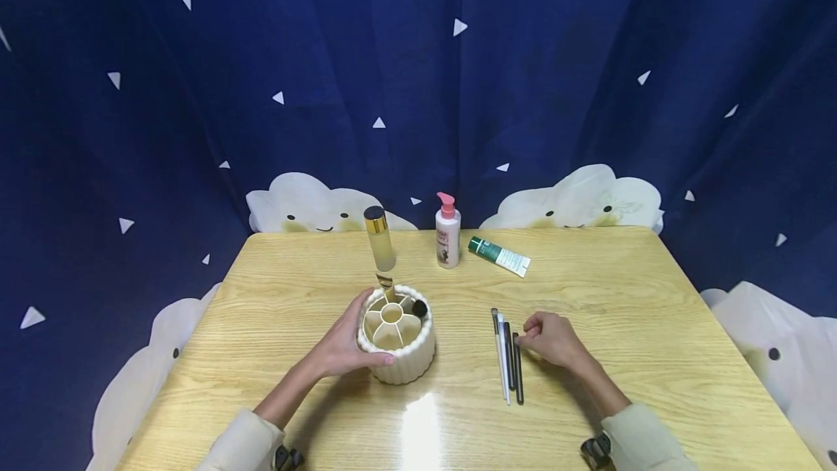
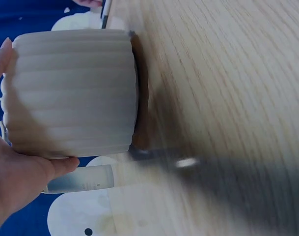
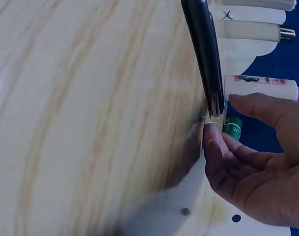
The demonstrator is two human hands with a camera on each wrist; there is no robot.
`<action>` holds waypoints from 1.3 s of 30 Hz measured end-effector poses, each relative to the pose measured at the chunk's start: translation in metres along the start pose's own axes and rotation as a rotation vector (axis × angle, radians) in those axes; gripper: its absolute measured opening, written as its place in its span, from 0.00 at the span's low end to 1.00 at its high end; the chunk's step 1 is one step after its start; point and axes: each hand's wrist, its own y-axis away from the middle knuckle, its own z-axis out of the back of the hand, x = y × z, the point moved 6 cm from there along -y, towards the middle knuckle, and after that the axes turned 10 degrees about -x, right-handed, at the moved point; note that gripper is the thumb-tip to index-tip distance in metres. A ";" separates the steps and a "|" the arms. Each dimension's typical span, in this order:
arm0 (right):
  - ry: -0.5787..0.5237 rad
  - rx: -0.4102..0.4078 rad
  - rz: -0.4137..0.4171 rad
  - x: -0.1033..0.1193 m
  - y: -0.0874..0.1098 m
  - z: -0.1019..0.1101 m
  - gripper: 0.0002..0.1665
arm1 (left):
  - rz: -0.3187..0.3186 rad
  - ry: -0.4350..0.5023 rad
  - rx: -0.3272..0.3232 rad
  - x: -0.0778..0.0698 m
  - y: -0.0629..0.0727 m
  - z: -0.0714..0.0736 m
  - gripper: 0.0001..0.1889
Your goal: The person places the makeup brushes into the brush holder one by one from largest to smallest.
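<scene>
My left hand [image 1: 349, 344] grips a cream ribbed round organizer [image 1: 405, 365] from its left side, thumb in front and fingers behind. In the left wrist view, the organizer's ribbed wall [image 2: 73, 93] fills much of the frame. Its top is split into compartments; a black-topped item [image 1: 419, 308] stands at the right and a gold-and-dark piece [image 1: 385, 282] at the back. My right hand [image 1: 552, 339] is at the upper end of the rightmost black stick [image 1: 519, 376]. In the right wrist view, thumb and forefinger stand apart around the end of a dark stick [image 3: 205, 54].
Beside that stick lie another black stick [image 1: 508, 355], a white one [image 1: 503, 365] and a dark-tipped brush [image 1: 495, 322]. Behind stand a gold-collared bottle [image 1: 381, 246] and a pink-pump bottle [image 1: 447, 238]. A green-and-white tube [image 1: 499, 256] lies right of them, on the wooden table [image 1: 588, 267].
</scene>
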 end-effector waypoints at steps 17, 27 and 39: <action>0.114 -0.057 0.005 0.004 -0.001 -0.003 0.12 | 0.006 0.017 -0.021 0.000 -0.001 -0.002 0.65; 0.142 -0.065 -0.057 0.007 -0.004 -0.004 0.11 | -0.001 -0.038 -0.006 0.001 -0.001 -0.001 0.67; 0.080 -0.028 -0.134 0.005 -0.002 0.001 0.16 | -0.004 0.057 -0.017 0.001 -0.004 -0.001 0.67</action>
